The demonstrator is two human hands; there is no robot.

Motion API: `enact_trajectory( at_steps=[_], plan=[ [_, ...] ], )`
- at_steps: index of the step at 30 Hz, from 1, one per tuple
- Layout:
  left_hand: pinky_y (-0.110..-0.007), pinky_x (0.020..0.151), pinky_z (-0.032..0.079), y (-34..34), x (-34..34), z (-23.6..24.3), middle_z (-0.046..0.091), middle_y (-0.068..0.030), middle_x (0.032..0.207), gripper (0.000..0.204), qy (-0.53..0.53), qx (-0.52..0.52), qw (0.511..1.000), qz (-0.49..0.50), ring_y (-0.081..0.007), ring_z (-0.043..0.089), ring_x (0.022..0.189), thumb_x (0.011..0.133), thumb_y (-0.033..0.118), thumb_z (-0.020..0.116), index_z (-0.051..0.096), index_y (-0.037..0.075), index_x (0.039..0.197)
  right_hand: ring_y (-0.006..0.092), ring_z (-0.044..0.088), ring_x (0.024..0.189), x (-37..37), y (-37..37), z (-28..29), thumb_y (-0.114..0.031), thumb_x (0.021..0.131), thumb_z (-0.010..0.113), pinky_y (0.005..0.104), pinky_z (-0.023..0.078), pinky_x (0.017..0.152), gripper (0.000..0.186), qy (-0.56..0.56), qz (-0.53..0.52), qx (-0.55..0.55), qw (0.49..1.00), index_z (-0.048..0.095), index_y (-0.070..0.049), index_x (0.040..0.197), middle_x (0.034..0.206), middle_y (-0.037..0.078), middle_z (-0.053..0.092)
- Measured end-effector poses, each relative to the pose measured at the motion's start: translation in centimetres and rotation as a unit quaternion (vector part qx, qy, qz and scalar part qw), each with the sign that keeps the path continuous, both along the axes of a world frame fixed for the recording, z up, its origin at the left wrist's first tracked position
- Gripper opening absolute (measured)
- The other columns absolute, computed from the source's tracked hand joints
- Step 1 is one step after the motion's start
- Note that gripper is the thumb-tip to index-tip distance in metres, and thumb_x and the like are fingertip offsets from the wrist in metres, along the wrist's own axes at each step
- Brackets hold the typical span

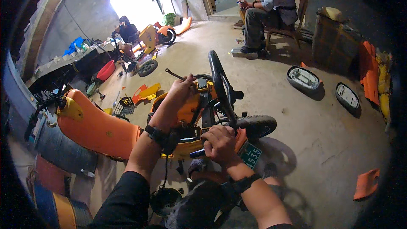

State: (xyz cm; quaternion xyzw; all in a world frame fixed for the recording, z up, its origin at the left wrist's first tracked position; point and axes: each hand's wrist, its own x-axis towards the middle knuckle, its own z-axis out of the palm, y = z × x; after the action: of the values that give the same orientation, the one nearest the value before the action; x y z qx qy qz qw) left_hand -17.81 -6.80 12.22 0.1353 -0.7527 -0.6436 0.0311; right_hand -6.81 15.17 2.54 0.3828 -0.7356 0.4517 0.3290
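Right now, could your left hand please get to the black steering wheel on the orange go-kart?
Probably yes: the left hand grips a wrench close beside the steering wheel, with nothing between them, though it would have to let go of the tool first.

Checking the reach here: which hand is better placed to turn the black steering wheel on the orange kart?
Probably the right hand: it sits just below the steering wheel, gripping a dark-handled tool. The left hand is further from the rim and holds a wrench at the kart's orange body.
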Motion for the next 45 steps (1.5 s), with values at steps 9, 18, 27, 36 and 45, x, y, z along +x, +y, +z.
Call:
enact_trajectory(
  at_steps=[9,18,27,36,45],
  plan=[
    [-0.025,0.061,0.052,-2.5,-2.7,-4.9,0.058,-0.0035,0.084,0.019,0.036,0.204,0.976,0.072,-0.0138,0.056,0.067,0.1,0.026,0.056,0.058,0.007,0.101,0.0226,0.063,0.097,0.0,0.0,0.0,-0.011,0.068,0.064,0.0394,0.04,0.088,0.018,0.006,-0.014,-0.001,1.0,0.068,-0.012,0.086,0.088,0.003,0.065],
    [-0.028,0.06,0.052,-1.0,-2.7,-6.4,0.061,-0.0062,0.082,0.022,-0.03,0.354,0.929,0.103,-0.0184,0.059,0.068,0.101,0.03,0.055,0.058,0.008,0.101,0.0247,0.062,0.099,-0.1,1.0,-0.6,-0.014,0.068,0.068,0.0411,0.041,0.09,0.02,-0.006,-0.02,0.022,1.0,0.067,-0.012,0.088,0.091,0.006,0.066],
    [-0.032,0.055,0.051,0.2,-1.0,-5.4,0.062,-0.006,0.084,0.031,-0.025,0.18,0.973,0.14,-0.0164,0.058,0.067,0.102,0.034,0.052,0.059,0.003,0.102,0.0252,0.062,0.097,-0.2,0.4,-0.5,-0.013,0.067,0.069,0.0415,0.042,0.088,0.021,0.01,-0.019,0.017,1.0,0.068,-0.012,0.087,0.09,0.006,0.066],
    [-0.031,0.048,0.046,-0.6,-1.3,-5.6,0.059,-0.0042,0.074,0.032,-0.049,0.204,0.965,0.158,-0.0151,0.056,0.06,0.102,0.034,0.051,0.06,0.004,0.098,0.0237,0.062,0.097,-0.1,-0.1,-0.1,-0.013,0.068,0.064,0.04,0.04,0.089,0.018,0.005,-0.012,-0.003,1.0,0.067,-0.012,0.086,0.088,0.004,0.065],
    [-0.034,0.068,0.053,3.5,2.7,-3.1,0.067,-0.0081,0.085,0.014,-0.069,0.245,0.967,-0.031,-0.0155,0.063,0.073,0.091,0.011,0.06,0.067,-0.001,0.093,0.0254,0.062,0.099,0.0,-0.2,-0.2,-0.013,0.07,0.066,0.0412,0.042,0.09,0.021,0.014,0.01,-0.003,1.0,0.066,-0.011,0.091,0.091,0.006,0.065]
  ],
)
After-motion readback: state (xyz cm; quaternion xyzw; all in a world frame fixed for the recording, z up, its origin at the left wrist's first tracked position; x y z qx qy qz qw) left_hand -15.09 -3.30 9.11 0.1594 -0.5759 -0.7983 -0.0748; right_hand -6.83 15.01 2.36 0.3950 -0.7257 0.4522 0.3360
